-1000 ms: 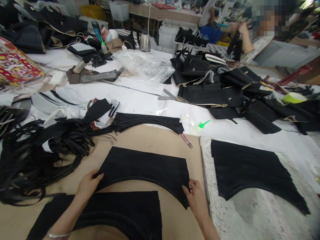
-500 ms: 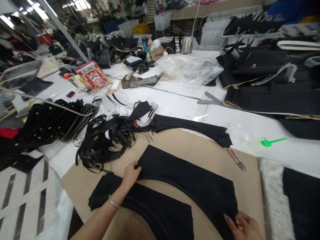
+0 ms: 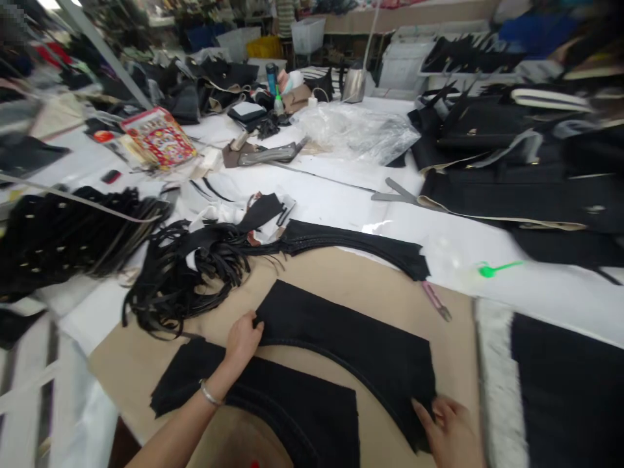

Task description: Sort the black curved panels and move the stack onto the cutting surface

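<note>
A black curved fabric panel [image 3: 341,338] lies flat on a tan cardboard sheet [image 3: 351,273]. My left hand [image 3: 242,339] pinches the panel's left corner, fingers closed on its edge. My right hand [image 3: 451,434] presses on the panel's lower right corner, thumb and fingers closed on the cloth. A second black curved panel [image 3: 273,406] lies nearer me on the cardboard, under my left forearm. A silver bracelet circles my left wrist.
A tangle of black straps [image 3: 185,273] lies left of the cardboard. A pink-handled snip tool [image 3: 435,301], a green plastic piece [image 3: 492,268] and another black panel [image 3: 565,390] sit to the right. Black bags [image 3: 511,175], scissors [image 3: 397,193] and clear plastic [image 3: 358,133] crowd the far table.
The view has swung left and then settled, showing more of the left table. Both hands stay on the same two corners of the black panel.
</note>
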`<state>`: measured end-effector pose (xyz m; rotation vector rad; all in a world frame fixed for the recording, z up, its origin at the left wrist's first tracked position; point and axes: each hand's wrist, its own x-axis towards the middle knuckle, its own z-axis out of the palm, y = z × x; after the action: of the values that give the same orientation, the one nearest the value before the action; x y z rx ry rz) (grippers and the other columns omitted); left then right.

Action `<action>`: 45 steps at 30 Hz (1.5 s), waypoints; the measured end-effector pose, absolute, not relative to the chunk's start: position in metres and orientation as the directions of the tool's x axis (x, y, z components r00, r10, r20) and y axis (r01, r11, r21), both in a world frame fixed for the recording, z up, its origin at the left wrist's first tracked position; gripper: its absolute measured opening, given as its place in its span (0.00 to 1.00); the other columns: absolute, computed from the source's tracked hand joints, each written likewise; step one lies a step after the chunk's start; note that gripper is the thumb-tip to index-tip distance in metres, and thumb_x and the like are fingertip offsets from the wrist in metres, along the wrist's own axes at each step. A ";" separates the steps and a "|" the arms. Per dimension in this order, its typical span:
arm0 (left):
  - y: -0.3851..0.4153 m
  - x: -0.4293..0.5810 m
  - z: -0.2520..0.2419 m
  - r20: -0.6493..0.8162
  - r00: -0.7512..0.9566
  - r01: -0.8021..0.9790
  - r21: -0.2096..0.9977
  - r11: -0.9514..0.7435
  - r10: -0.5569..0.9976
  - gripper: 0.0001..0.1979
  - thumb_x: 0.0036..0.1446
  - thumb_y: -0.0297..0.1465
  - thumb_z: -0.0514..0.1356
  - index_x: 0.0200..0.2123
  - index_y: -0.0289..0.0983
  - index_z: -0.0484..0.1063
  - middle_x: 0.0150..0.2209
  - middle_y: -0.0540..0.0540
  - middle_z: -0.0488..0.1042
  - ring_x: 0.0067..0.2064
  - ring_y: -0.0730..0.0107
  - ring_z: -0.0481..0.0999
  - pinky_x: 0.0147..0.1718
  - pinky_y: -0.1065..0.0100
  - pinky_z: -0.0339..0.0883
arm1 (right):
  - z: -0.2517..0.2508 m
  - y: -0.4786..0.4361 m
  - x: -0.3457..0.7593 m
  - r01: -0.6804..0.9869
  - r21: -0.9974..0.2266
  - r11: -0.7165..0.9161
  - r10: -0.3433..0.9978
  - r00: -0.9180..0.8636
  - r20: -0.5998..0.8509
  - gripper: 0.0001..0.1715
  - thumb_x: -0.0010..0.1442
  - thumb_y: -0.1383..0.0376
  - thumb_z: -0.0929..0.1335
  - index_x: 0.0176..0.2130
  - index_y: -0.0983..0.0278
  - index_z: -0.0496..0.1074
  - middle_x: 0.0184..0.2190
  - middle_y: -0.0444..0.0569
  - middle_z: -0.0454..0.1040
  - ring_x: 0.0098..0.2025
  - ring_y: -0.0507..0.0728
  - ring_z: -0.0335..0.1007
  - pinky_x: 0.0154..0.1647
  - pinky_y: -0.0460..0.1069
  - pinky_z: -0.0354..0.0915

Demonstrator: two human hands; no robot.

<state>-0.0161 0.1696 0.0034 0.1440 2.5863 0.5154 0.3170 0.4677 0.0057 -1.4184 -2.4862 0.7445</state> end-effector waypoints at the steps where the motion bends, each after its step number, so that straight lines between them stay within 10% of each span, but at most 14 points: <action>1: 0.169 -0.014 0.005 -0.447 -0.871 0.023 0.378 0.925 0.204 0.17 0.59 0.34 0.53 0.48 0.31 0.69 0.47 0.32 0.75 0.50 0.48 0.73 0.47 0.57 0.63 | 0.013 0.463 0.313 0.762 -0.500 0.412 0.851 -0.517 -0.088 0.18 0.51 0.47 0.64 0.27 0.58 0.66 0.34 0.56 0.68 0.34 0.65 0.69 0.41 0.62 0.67; 6: 0.170 -0.006 -0.001 -0.124 -0.954 0.242 0.222 0.945 0.273 0.22 0.60 0.38 0.50 0.52 0.30 0.64 0.45 0.34 0.69 0.46 0.48 0.71 0.42 0.56 0.66 | 0.031 0.453 0.300 0.799 -0.505 0.327 0.908 -0.413 -0.064 0.22 0.52 0.54 0.64 0.44 0.64 0.64 0.41 0.55 0.67 0.39 0.61 0.69 0.42 0.56 0.69; 11: 0.187 0.018 -0.003 0.176 -0.740 0.667 0.323 0.672 0.650 0.19 0.62 0.32 0.49 0.54 0.36 0.67 0.48 0.38 0.67 0.50 0.56 0.68 0.51 0.57 0.64 | 0.036 0.452 0.303 0.803 -0.490 0.339 0.905 -0.420 -0.061 0.21 0.53 0.58 0.64 0.47 0.62 0.64 0.46 0.54 0.65 0.47 0.62 0.67 0.51 0.57 0.65; 16: 0.203 0.041 -0.013 0.114 -0.521 0.823 0.329 0.463 0.846 0.21 0.62 0.33 0.53 0.58 0.50 0.65 0.51 0.42 0.67 0.53 0.57 0.67 0.46 0.58 0.67 | 0.040 0.461 0.300 0.782 -0.490 0.385 0.865 -0.491 -0.104 0.20 0.59 0.58 0.61 0.50 0.62 0.63 0.50 0.54 0.64 0.52 0.62 0.63 0.55 0.58 0.61; 33: 0.203 0.047 -0.015 0.132 -0.538 0.824 0.291 0.486 0.833 0.21 0.62 0.29 0.54 0.57 0.49 0.67 0.52 0.41 0.68 0.53 0.56 0.67 0.47 0.56 0.69 | 0.042 0.487 0.268 0.799 -0.292 0.526 0.781 -0.590 -0.205 0.07 0.54 0.61 0.63 0.33 0.61 0.66 0.39 0.52 0.69 0.44 0.63 0.64 0.45 0.55 0.58; 45: 0.205 0.050 0.000 0.098 -0.591 0.779 0.328 0.535 0.800 0.20 0.63 0.28 0.52 0.57 0.47 0.67 0.54 0.40 0.65 0.55 0.54 0.64 0.50 0.52 0.68 | 0.027 0.497 0.273 0.831 -0.292 0.474 0.758 -0.554 -0.344 0.26 0.58 0.47 0.57 0.43 0.58 0.70 0.42 0.52 0.74 0.45 0.63 0.70 0.44 0.56 0.60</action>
<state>0.0503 0.2053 -0.0002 1.3884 2.6956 0.5269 0.2729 0.4973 0.0274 -1.5436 -2.8374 0.7194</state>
